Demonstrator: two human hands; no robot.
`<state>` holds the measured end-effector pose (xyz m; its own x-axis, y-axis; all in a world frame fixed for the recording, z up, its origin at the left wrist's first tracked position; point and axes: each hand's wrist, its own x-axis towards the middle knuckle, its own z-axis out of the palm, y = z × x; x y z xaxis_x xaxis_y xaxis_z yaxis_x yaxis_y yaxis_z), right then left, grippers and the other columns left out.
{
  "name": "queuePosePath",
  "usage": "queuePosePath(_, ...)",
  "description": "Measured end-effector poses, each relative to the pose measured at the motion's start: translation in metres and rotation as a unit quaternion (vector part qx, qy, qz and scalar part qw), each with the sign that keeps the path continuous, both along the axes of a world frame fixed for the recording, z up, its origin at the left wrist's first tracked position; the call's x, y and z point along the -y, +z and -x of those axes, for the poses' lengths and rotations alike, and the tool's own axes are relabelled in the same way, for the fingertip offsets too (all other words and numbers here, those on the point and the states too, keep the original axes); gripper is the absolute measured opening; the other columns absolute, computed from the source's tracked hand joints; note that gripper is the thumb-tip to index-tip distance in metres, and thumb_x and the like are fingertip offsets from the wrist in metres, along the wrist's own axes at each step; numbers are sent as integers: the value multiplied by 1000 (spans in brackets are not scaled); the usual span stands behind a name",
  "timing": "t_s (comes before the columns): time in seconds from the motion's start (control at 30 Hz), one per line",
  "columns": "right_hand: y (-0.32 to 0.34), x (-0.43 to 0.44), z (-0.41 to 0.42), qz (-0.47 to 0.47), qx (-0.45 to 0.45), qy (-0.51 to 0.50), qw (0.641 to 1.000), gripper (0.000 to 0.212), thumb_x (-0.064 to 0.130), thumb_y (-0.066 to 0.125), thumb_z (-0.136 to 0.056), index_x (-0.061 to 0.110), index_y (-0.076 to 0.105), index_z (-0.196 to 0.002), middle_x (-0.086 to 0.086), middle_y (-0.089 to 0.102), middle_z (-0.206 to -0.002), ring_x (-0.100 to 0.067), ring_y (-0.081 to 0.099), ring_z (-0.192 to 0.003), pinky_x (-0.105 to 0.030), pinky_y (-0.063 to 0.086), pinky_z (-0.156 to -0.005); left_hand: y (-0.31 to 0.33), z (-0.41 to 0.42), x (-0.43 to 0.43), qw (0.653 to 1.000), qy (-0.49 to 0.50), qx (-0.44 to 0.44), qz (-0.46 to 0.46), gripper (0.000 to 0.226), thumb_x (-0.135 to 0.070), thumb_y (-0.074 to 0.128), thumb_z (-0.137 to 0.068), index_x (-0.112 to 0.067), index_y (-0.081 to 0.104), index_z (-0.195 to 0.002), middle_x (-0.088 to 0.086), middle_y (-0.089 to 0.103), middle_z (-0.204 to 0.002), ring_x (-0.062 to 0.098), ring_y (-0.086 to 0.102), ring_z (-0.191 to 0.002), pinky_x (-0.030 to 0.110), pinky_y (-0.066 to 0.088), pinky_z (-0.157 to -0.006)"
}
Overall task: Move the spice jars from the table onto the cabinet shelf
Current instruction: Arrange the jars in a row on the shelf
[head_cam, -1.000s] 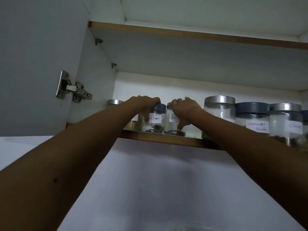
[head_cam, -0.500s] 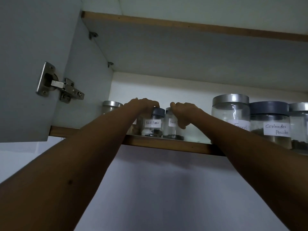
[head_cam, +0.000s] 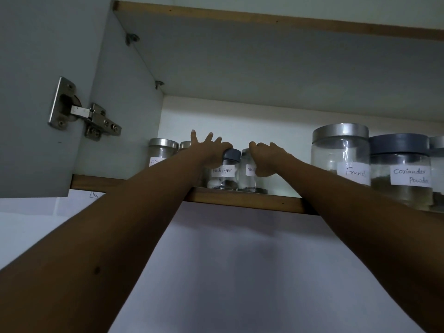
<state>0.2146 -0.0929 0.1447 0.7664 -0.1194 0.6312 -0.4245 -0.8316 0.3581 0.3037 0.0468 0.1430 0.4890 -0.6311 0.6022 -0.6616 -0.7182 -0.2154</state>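
Note:
Two small glass spice jars stand side by side on the wooden cabinet shelf (head_cam: 242, 201). The Black Pepper jar (head_cam: 225, 171) has a dark lid. My left hand (head_cam: 209, 151) rests against that lid from the left, with its fingers spread and lifted above it. A second small jar (head_cam: 247, 175), its label starting "Bla", is wrapped by the curled fingers of my right hand (head_cam: 269, 161). Both forearms reach up from below. The table is out of view.
Two silver-lidded jars (head_cam: 162, 152) stand at the shelf's far left. To the right are the larger Fennel jar (head_cam: 341, 152), the Coriander Powder jar (head_cam: 398, 169) and another at the frame edge. The open cabinet door (head_cam: 36, 92) with its hinge (head_cam: 84, 116) hangs left. An upper shelf (head_cam: 264, 56) is overhead.
My left hand's fingers have uncurled and spread above the Black Pepper jar's lid. My right hand stays wrapped on the second jar. The view has shifted slightly.

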Motion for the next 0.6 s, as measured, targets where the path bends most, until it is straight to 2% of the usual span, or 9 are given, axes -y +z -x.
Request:
queuePosePath(0.07,-1,-1,-3,-14,20,-4,1000,49,15,53,-87,-1,33,-129,-19,51,-126,-33,47,-120,-41,20,-111,3,3,-5,999,-27,23,34,71,-19,49,-95,-31,6,-149,7,-2,-159,27,-3,-146,63,-6,-111)
queuePosePath(0.1,-2,-3,-4,-7,27,-12,1000,51,16,50,-89,-2,30,-133,-20,50,-130,-34,43,-124,-42,15,-113,5,12,-9,995,-59,34,77,74,-15,52,-92,-29,8,-150,7,-1,-159,27,1,-146,62,-5,-112)
queuePosePath(0.17,-1,-5,-5,36,46,-25,998,52,17,45,-92,-3,29,-137,-22,47,-134,-35,39,-129,-43,13,-115,6,35,-18,971,-127,58,196,64,-9,52,-89,-25,27,-146,6,22,-156,26,20,-143,57,0,-113)
queuePosePath(0.23,1,-9,-3,90,83,-11,992,39,16,45,-92,-1,44,-127,-20,54,-126,-32,47,-122,-42,17,-114,-6,65,-23,941,-154,65,295,42,-13,47,-91,-21,48,-133,4,51,-139,23,44,-129,52,10,-115)
queuePosePath(0.27,2,-11,0,112,102,7,988,32,14,46,-91,1,52,-119,-18,58,-120,-30,52,-114,-40,22,-112,-18,78,-23,935,-151,66,313,35,-17,45,-92,-21,54,-126,2,59,-129,22,52,-120,49,18,-114)
queuePosePath(0.33,2,-21,6,134,135,46,981,23,9,45,-89,1,59,-105,-15,60,-108,-29,57,-99,-34,37,-94,-44,97,-24,941,-133,58,305,30,-22,41,-94,-19,60,-117,2,66,-115,23,58,-107,42,31,-104)
queuePosePath(0.4,-1,-29,12,138,169,84,972,15,6,49,-87,-2,61,-91,-17,59,-97,-31,56,-87,-32,34,-68,-61,105,-24,942,-117,56,311,29,-21,39,-94,-15,63,-109,5,68,-103,23,60,-95,37,39,-89)
queuePosePath(0.5,-4,-37,23,140,191,99,967,6,1,65,-74,-3,60,-74,-18,59,-78,-29,51,-66,-30,30,-55,-63,109,-27,930,-91,118,335,25,-19,39,-93,-11,62,-98,5,67,-93,21,60,-83,30,36,-70)
queuePosePath(0.6,-9,-49,43,150,197,98,964,24,-4,75,-51,0,52,-55,-13,51,-56,-21,31,-50,-23,23,-47,-62,114,-29,934,-86,110,330,24,-17,40,-93,-9,63,-93,7,67,-89,21,60,-80,29,35,-63)
